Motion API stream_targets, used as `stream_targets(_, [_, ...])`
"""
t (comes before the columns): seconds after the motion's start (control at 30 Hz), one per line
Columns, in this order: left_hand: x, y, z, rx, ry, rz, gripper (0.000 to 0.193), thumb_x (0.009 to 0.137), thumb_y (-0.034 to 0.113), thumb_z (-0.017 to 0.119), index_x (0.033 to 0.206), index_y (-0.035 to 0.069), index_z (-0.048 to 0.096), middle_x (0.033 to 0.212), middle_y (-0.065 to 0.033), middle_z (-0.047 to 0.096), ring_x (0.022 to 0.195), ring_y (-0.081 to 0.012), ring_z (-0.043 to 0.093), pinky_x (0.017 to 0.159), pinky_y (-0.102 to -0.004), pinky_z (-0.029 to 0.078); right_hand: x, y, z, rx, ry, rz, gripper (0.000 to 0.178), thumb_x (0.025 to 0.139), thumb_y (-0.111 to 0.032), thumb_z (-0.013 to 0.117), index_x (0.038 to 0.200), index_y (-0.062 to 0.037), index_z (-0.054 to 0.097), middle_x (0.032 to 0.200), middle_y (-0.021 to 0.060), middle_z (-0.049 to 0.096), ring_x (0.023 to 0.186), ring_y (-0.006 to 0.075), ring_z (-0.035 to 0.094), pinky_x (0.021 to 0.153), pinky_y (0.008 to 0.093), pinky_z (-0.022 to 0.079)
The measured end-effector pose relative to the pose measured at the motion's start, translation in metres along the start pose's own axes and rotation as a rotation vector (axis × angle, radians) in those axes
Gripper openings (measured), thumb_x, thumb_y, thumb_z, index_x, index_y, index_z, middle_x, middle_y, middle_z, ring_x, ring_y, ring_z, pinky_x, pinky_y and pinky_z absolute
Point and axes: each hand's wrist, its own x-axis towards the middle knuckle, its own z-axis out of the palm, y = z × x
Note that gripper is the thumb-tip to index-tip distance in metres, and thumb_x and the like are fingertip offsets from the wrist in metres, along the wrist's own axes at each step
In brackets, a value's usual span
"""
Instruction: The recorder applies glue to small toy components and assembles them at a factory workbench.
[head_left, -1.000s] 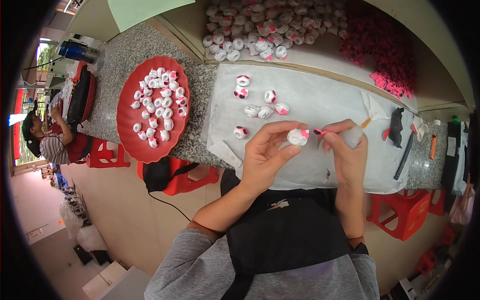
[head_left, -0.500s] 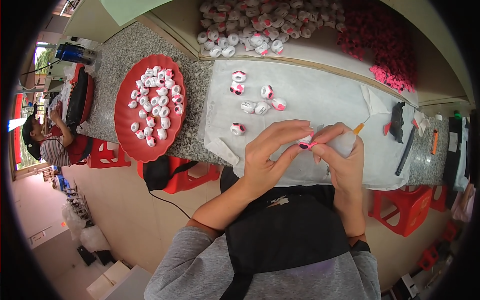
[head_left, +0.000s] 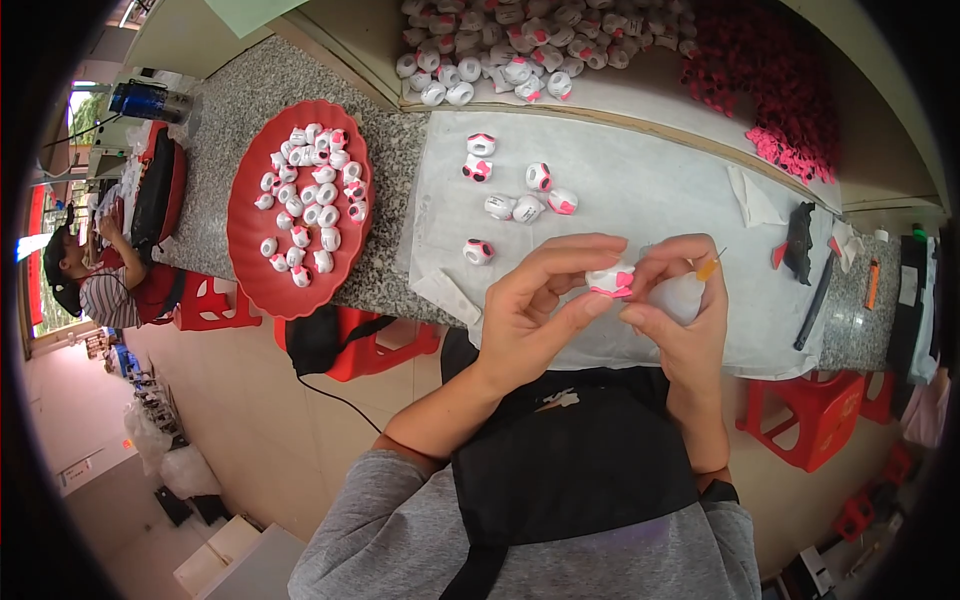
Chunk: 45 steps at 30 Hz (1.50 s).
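My left hand (head_left: 525, 315) pinches a small white figure piece (head_left: 610, 281) with pink and black parts between thumb and fingers, over the white sheet (head_left: 650, 190). Close on its right, my right hand (head_left: 695, 335) curls around a translucent squeeze bottle (head_left: 682, 298). The bottle's orange needle tip (head_left: 707, 270) points up and away from the piece. My right thumb and forefinger are near the piece, apart from it. Several similar white and pink pieces (head_left: 528, 208) lie on the sheet beyond my left hand.
Left on the speckled counter stands a red scalloped tray (head_left: 250, 250) of finished-looking pieces. A shelf at the back holds heaped white pieces (head_left: 530, 40) and pink parts (head_left: 790, 150). Scraps and a black strip (head_left: 815, 300) lie right. Another person (head_left: 105, 285) sits far left.
The piece has turned in my left hand, showing more of its white side. My right fingertips have drawn away from it, and the needle tip has swung more upright.
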Motion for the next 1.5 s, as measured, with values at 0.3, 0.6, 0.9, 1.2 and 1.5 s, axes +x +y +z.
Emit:
stream_targets(0.3, [-0.002, 0.002, -0.002, -0.057, -0.069, -0.018, 0.025, 0.073, -0.003, 0.052, 0.098, -0.003, 0.049, 0.101, -0.0148, 0.05, 0.097, -0.0213, 0.046, 0.084, -0.031, 0.034, -0.002, 0.005, -0.006, 0.095, -0.141, 0.172, 0.031, 0.064, 0.0, 0.063, 0.092, 0.0003, 0.051, 0.071, 0.0028, 0.051, 0.063, 0.0064, 0.046, 0.056, 0.0187, 0.038])
stream_targets(0.6, [-0.004, -0.002, -0.002, -0.082, -0.085, -0.071, 0.024, 0.072, -0.001, 0.053, 0.096, -0.003, 0.052, 0.101, -0.0133, 0.05, 0.099, -0.0214, 0.045, 0.084, -0.0313, 0.034, -0.002, 0.008, -0.007, -0.033, -0.124, 0.092, 0.028, 0.061, 0.001, 0.066, 0.087, 0.0009, 0.055, 0.072, 0.0021, 0.054, 0.062, 0.0066, 0.048, 0.055, 0.0185, 0.039])
stream_targets(0.9, [-0.005, -0.006, -0.001, -0.056, -0.095, 0.022, 0.022, 0.072, 0.0, 0.053, 0.094, -0.002, 0.053, 0.097, -0.0125, 0.053, 0.096, -0.0223, 0.047, 0.083, -0.0323, 0.036, -0.006, 0.006, -0.006, 0.01, -0.117, 0.071, 0.026, 0.06, -0.001, 0.068, 0.083, 0.0009, 0.056, 0.07, 0.003, 0.055, 0.062, 0.0067, 0.049, 0.054, 0.0183, 0.039])
stream_targets(1.2, [-0.008, -0.005, 0.002, -0.036, -0.036, 0.058, 0.019, 0.073, 0.003, 0.053, 0.092, -0.002, 0.054, 0.095, -0.0124, 0.055, 0.092, -0.0221, 0.049, 0.08, -0.0321, 0.037, -0.008, 0.008, -0.002, 0.035, -0.093, 0.045, 0.027, 0.059, -0.001, 0.068, 0.083, 0.0007, 0.056, 0.07, 0.0036, 0.055, 0.06, 0.0067, 0.049, 0.052, 0.0184, 0.038])
stream_targets(1.5, [-0.006, -0.006, -0.005, -0.004, -0.111, 0.059, 0.016, 0.075, 0.004, 0.051, 0.091, -0.001, 0.05, 0.095, -0.0157, 0.052, 0.094, -0.0254, 0.046, 0.079, -0.0346, 0.038, -0.005, 0.01, 0.0, 0.078, -0.099, 0.04, 0.025, 0.06, -0.001, 0.068, 0.082, 0.0012, 0.055, 0.067, 0.0036, 0.054, 0.055, 0.0066, 0.048, 0.048, 0.0177, 0.037])
